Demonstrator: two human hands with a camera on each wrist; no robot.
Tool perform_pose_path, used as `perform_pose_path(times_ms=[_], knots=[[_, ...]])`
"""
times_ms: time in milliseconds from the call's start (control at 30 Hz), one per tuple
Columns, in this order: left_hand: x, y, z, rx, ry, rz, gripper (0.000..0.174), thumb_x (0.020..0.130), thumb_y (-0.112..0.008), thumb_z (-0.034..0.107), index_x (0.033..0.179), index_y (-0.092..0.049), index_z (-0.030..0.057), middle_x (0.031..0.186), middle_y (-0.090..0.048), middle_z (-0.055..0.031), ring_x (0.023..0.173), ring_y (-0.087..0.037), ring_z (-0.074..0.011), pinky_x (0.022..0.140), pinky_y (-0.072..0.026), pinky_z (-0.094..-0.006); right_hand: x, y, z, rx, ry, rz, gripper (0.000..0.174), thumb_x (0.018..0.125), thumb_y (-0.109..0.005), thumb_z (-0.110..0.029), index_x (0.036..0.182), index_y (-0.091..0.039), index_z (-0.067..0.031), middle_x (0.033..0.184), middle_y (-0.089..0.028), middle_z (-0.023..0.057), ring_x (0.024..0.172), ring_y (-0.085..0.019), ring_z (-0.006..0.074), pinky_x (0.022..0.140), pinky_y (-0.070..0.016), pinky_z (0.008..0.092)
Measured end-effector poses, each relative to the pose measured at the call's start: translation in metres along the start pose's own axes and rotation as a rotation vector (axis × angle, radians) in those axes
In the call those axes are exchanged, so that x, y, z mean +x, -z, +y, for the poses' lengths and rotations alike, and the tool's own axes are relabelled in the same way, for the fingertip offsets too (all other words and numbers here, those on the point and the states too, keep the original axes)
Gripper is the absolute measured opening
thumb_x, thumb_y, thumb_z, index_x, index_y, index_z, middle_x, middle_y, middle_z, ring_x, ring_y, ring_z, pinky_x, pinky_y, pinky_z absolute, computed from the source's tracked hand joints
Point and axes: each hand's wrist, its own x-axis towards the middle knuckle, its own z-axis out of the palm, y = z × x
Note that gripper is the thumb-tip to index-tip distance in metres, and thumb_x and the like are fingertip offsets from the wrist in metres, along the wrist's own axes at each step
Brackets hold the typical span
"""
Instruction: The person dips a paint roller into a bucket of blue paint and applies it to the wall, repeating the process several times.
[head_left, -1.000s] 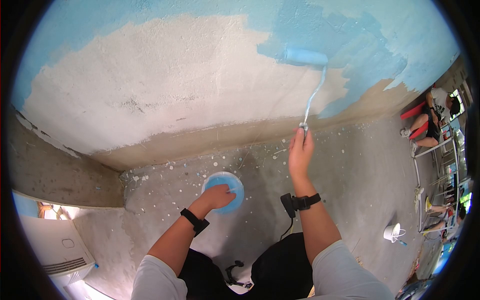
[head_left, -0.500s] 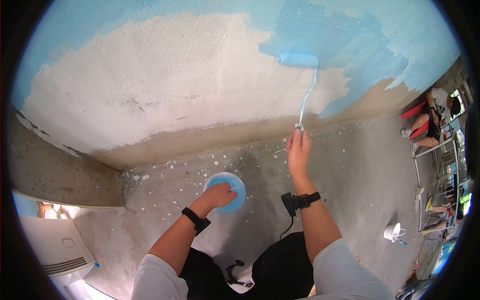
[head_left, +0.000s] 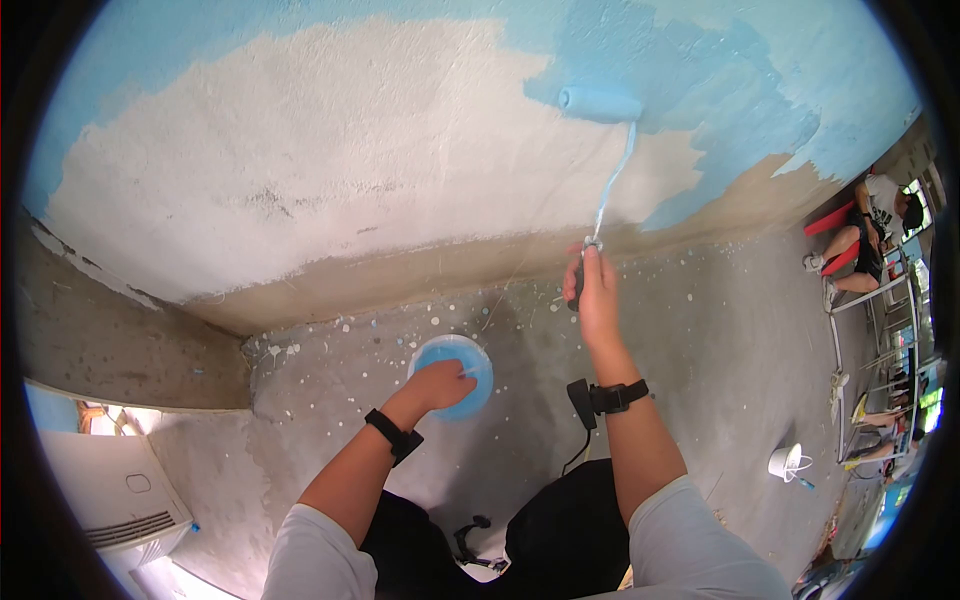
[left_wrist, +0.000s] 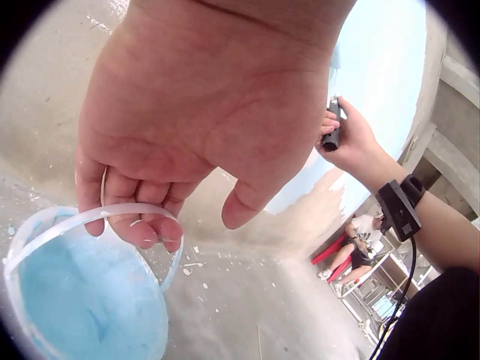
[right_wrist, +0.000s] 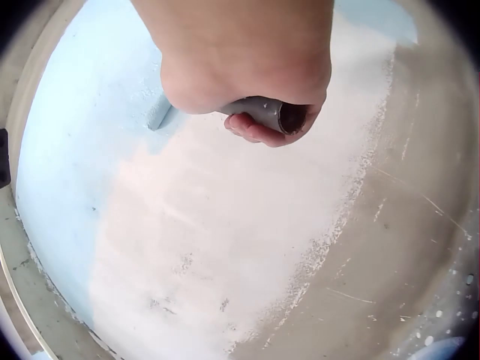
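Note:
My right hand (head_left: pixel 597 298) grips the dark handle (right_wrist: pixel 259 111) of a paint roller, whose blue sleeve (head_left: pixel 600 104) lies against the wall (head_left: pixel 330 150) at the lower edge of the wet blue paint. The wall is pale white below and left of that patch. With curled fingers my left hand (head_left: pixel 440 386) holds the thin white bail (left_wrist: pixel 124 209) of a bucket (left_wrist: pixel 161 330), which hangs tilted and has light blue paint (left_wrist: pixel 94 300) inside. In the right wrist view, part of the sleeve (right_wrist: pixel 160 112) shows beyond the hand.
Paint spots dot the grey floor (head_left: pixel 540 440) along the wall's base. A small white bucket (head_left: pixel 785 461) stands at the right. Farther right, a seated person (head_left: pixel 880 215) is beside metal frames (head_left: pixel 835 345). A white appliance (head_left: pixel 110 485) is at the lower left.
The roller has moved left along the wall and slightly up since the first frame. My right hand has shifted a little left, exposing more handle. My left hand and the bucket moved slightly up and right.

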Motion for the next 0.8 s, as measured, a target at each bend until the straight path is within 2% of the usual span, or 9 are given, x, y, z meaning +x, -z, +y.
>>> perform_pose_path(times_ms=[67,233,567,700,800], knots=[[0.0,0.0,0.0,0.0,-0.002,0.01,0.047,0.086,-0.053,0.041,0.098,-0.067,-0.0023,0.104,-0.066,-0.026,0.101,-0.062,-0.0423,0.088,-0.0489,-0.0458,0.001,0.008,0.017,-0.149,0.019,0.011,0.031,0.105,-0.043,-0.032,0.102,-0.058,-0.0052,0.064,-0.045,-0.0019,0.053,-0.041,0.0065,0.047,-0.0345,0.024],[-0.002,0.001,0.001,-0.001,0.012,0.011,0.047,0.086,-0.053,0.041,0.098,-0.067,-0.0022,0.104,-0.066,-0.0264,0.1,-0.062,-0.0424,0.088,-0.049,-0.0461,0.002,0.024,0.042,-0.142,-0.042,-0.014,0.031,0.105,-0.042,-0.032,0.101,-0.057,-0.0049,0.064,-0.045,-0.0012,0.053,-0.042,0.0072,0.048,-0.0343,0.0236],[-0.004,0.002,0.003,0.018,0.008,-0.013,0.048,0.088,-0.056,0.044,0.1,-0.066,-0.0016,0.107,-0.066,-0.0257,0.102,-0.061,-0.0422,0.088,-0.0487,-0.0454,-0.001,-0.006,-0.005,-0.206,0.042,0.092,0.031,0.105,-0.041,-0.032,0.099,-0.055,-0.0049,0.06,-0.043,-0.0019,0.05,-0.041,0.0073,0.045,-0.0318,0.0235],[-0.003,0.002,0.003,0.021,0.017,-0.025,0.049,0.088,-0.056,0.044,0.101,-0.066,-0.0021,0.107,-0.066,-0.0255,0.102,-0.062,-0.0419,0.089,-0.0485,-0.0454,0.001,0.002,0.015,-0.259,0.067,0.092,0.03,0.105,-0.041,-0.031,0.099,-0.056,-0.0056,0.06,-0.044,-0.0021,0.049,-0.041,0.0066,0.044,-0.0312,0.0235],[-0.003,0.0,0.002,0.015,0.01,-0.02,0.05,0.088,-0.055,0.045,0.101,-0.066,-0.002,0.107,-0.066,-0.0254,0.102,-0.062,-0.0418,0.089,-0.0484,-0.0455,0.001,0.012,0.034,-0.316,0.06,0.093,0.028,0.103,-0.045,-0.029,0.096,-0.057,-0.0045,0.061,-0.045,-0.003,0.051,-0.04,0.0052,0.046,-0.0313,0.0233]])
